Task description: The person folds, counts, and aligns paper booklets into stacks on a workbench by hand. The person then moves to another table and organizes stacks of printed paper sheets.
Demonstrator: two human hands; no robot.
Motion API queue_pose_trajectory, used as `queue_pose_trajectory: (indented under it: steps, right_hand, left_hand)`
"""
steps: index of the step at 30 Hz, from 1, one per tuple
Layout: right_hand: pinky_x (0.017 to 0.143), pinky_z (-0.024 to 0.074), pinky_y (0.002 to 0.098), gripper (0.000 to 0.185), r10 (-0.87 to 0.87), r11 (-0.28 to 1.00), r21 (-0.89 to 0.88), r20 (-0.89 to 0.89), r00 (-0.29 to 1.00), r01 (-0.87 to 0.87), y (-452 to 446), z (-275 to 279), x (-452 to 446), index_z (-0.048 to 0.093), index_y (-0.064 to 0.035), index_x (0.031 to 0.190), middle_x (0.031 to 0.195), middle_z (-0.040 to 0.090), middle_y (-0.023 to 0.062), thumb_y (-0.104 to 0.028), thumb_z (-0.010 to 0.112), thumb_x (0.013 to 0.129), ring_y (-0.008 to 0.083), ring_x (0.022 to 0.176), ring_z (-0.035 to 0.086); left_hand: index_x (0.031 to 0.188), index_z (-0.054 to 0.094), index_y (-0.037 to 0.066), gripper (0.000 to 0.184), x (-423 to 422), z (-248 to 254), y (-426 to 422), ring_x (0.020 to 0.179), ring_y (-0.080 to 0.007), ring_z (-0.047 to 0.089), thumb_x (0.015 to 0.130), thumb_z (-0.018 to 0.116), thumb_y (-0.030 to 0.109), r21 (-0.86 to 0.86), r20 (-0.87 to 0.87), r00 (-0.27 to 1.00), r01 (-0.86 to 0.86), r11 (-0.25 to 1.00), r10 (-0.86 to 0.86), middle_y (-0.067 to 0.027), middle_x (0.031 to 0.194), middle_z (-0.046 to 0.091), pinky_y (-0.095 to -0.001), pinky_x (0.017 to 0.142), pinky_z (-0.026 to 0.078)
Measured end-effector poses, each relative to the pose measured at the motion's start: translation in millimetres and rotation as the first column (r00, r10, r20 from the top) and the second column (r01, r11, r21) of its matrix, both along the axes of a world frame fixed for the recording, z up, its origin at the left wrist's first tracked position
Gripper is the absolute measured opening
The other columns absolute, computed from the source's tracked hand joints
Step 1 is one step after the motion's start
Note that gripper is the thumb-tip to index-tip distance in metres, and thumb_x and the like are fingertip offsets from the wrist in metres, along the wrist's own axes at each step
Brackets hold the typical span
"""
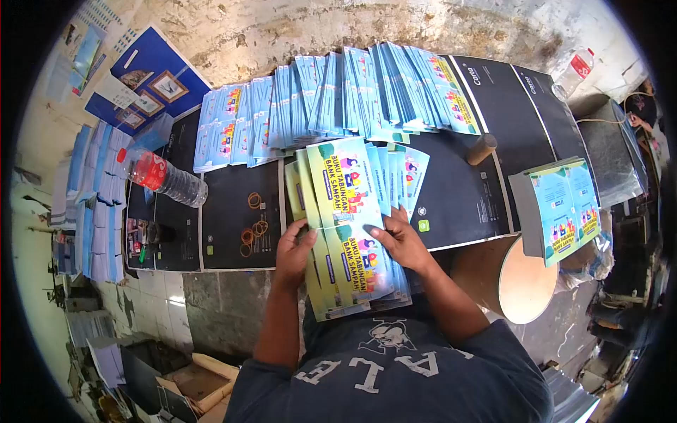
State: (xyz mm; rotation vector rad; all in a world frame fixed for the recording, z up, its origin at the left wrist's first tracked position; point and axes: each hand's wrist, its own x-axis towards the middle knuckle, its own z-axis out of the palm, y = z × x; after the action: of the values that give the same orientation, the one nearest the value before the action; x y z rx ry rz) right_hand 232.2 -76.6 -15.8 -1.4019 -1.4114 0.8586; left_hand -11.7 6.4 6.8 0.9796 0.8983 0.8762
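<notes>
1. Along the left edge of the room, tall stacks of paper with blue and white edges; near left, a cardboard box among dark clutter.
2. Far left, a blue board bearing small framed pictures.
3. Right of the stacks, a long counter surfaced in black panels, split by pale seams and marked with small print; below its near side, grey tiled floor.
4. On the counter's left part, a clear bottle with red cap and label, then loose rubber bands farther right.
5. Across the far side, a long overlapping row of blue booklets, backed by a stained, peeling wall.
6. At the middle of the near edge, printed booklets, layered and reaching past the counter toward a dark shirt.
7. Pinching their left edge with the left hand, thumb on top; pinching their right side with the right hand, thumb on the cover, fingers partly behind.
8. Just beyond the right hand, fanned blue booklets; cannot tell whether gripped too.
9. Farther right on the counter, a brown cylinder, then a thick booklet stack at the near right.
10. Below that, a round pale-topped drum; far right, another bottle and a grey box.
</notes>
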Motion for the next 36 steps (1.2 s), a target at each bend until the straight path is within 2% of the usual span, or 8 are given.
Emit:
queue_pose_trajectory:
  steps: [3, 9, 12, 16, 18, 22, 27, 36]
  right_hand:
    - [0.12, 0.0107, 0.0574, 0.032, 0.007, 0.999, -0.039, 0.063, 0.998, -0.004, -0.2, -2.9, -0.7, 0.072, -0.0091, 0.109, 0.119, 0.06, 0.0126, -0.037, 0.061, 0.1, 0.0328, 0.127, 0.05]
    - [0.12, 0.0079, 0.0557, 0.031, 0.018, 1.0, -0.012, -0.047, 0.999, -0.018, -1.2, -2.6, 3.4, 0.07, -0.0051, 0.107, 0.123, 0.061, 0.0135, -0.034, 0.061, 0.1, 0.0324, 0.129, 0.048]
    - [0.121, 0.0057, 0.0547, 0.03, 0.042, 0.999, -0.026, -0.048, 0.998, -0.043, -1.9, -5.1, 4.2, 0.069, -0.0038, 0.11, 0.124, 0.061, 0.0148, -0.032, 0.061, 0.1, 0.0329, 0.131, 0.047]
    - [0.119, 0.0113, 0.057, 0.032, 0.015, 0.999, 0.032, -0.036, 0.999, -0.014, -0.7, -2.4, 2.5, 0.07, -0.0058, 0.11, 0.122, 0.06, 0.0135, -0.035, 0.061, 0.1, 0.0334, 0.128, 0.049]
    - [0.119, 0.0119, 0.0571, 0.032, 0.001, 1.0, 0.015, 0.012, 1.0, -0.001, -0.3, -3.9, -0.3, 0.07, -0.006, 0.112, 0.122, 0.06, 0.0136, -0.034, 0.061, 0.1, 0.0343, 0.127, 0.049]
    - [0.119, 0.0145, 0.0568, 0.032, -0.05, 0.999, 0.002, 0.081, 0.995, 0.05, 1.5, -0.9, -3.0, 0.066, -0.0019, 0.108, 0.118, 0.059, 0.0181, -0.032, 0.059, 0.101, 0.0396, 0.124, 0.05]
    - [0.117, 0.0185, 0.0578, 0.038, -0.056, 0.998, 0.04, 0.146, 0.988, 0.051, 2.1, -4.1, -5.2, 0.061, 0.0019, 0.097, 0.105, 0.056, 0.0221, -0.036, 0.06, 0.099, 0.0413, 0.112, 0.051]
    - [0.118, 0.0149, 0.0585, 0.034, -0.012, 1.0, -0.023, 0.201, 0.979, 0.017, 1.9, -5.7, -3.0, 0.065, -0.0031, 0.119, 0.12, 0.059, 0.021, -0.031, 0.061, 0.099, 0.0421, 0.124, 0.049]
  left_hand:
    - [0.125, 0.059, -0.001, 0.028, 11.0, -5.7, -4.0, 0.098, -0.016, 0.067, 0.102, 0.06, 0.014, -0.043, -0.037, 0.999, 0.021, 0.999, -0.022, -0.0086, 0.111, 0.069, -0.0326, 0.086, 0.056]
    - [0.13, 0.055, 0.002, 0.032, 26.7, -14.9, -11.4, 0.105, -0.0187, 0.066, 0.103, 0.061, 0.018, -0.192, 0.379, 0.925, 0.098, 0.977, -0.018, -0.0103, 0.121, 0.066, -0.0339, 0.09, 0.056]
    - [0.13, 0.056, 0.002, 0.034, 29.4, -15.9, -11.4, 0.105, -0.0188, 0.067, 0.102, 0.061, 0.02, -0.191, 0.413, 0.911, 0.11, 0.975, -0.022, -0.0107, 0.121, 0.067, -0.034, 0.09, 0.056]
    - [0.13, 0.058, 0.002, 0.031, 23.1, -9.4, -9.5, 0.102, -0.0174, 0.066, 0.102, 0.061, 0.016, -0.135, 0.185, 0.983, 0.044, 0.99, -0.018, -0.0092, 0.119, 0.068, -0.0331, 0.089, 0.055]
    - [0.127, 0.061, 0.001, 0.028, -6.1, -1.4, 2.5, 0.098, -0.0158, 0.066, 0.1, 0.06, 0.011, 0.205, -0.289, 0.957, 0.064, 0.977, -0.002, -0.0081, 0.114, 0.069, -0.032, 0.087, 0.055]
    - [0.118, 0.063, -0.002, 0.024, -70.0, 20.9, 33.9, 0.087, -0.0193, 0.069, 0.096, 0.06, 0.007, 0.074, 0.128, 0.958, -0.267, 0.961, 0.256, -0.012, 0.108, 0.07, -0.0347, 0.077, 0.058]
    - [0.119, 0.065, 0.0, 0.026, -28.0, -17.4, 28.3, 0.092, -0.0142, 0.066, 0.095, 0.066, 0.01, 0.113, -0.226, 0.974, 0.02, 0.993, 0.006, -0.0072, 0.107, 0.069, -0.0295, 0.082, 0.054]
    - [0.118, 0.062, -0.002, 0.024, -83.1, 14.6, 35.7, 0.09, -0.021, 0.069, 0.096, 0.058, 0.008, 0.057, 0.088, 0.981, -0.179, 0.982, 0.174, -0.0128, 0.107, 0.07, -0.0354, 0.08, 0.059]
